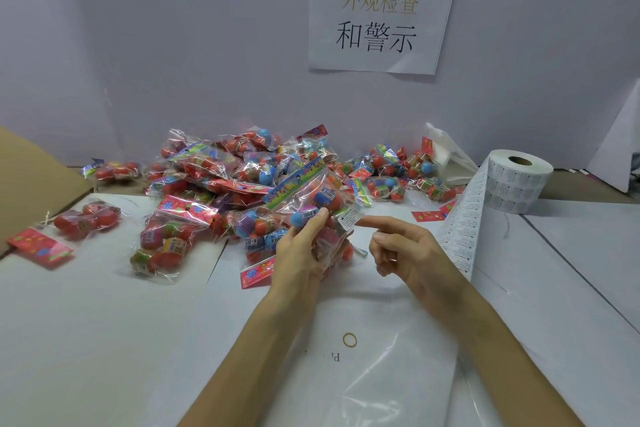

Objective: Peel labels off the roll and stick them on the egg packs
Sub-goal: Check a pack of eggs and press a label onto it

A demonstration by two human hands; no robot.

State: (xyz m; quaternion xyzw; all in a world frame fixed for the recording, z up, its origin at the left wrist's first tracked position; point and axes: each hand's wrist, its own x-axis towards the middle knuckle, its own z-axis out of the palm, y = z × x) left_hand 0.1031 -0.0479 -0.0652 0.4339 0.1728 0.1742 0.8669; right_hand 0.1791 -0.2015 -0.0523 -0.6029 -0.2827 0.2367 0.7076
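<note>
My left hand (pixel 304 246) grips a clear egg pack (pixel 311 198) with a blue header card, lifted above the table centre. A small white warning label (pixel 349 218) lies on the pack's right side. The index finger of my right hand (pixel 398 246) points at that label and touches its edge, while the other fingers are loosely curled and hold nothing. The white label roll (pixel 516 184) stands at the right, and its strip (pixel 464 229) trails down toward my right hand.
A heap of egg packs (pixel 242 170) fills the back of the white table. Loose packs (pixel 86 218) lie at the left beside a cardboard flap (pixel 31 170). A clear plastic bag (pixel 381 357) lies in front. A paper sign (pixel 381 10) hangs on the wall.
</note>
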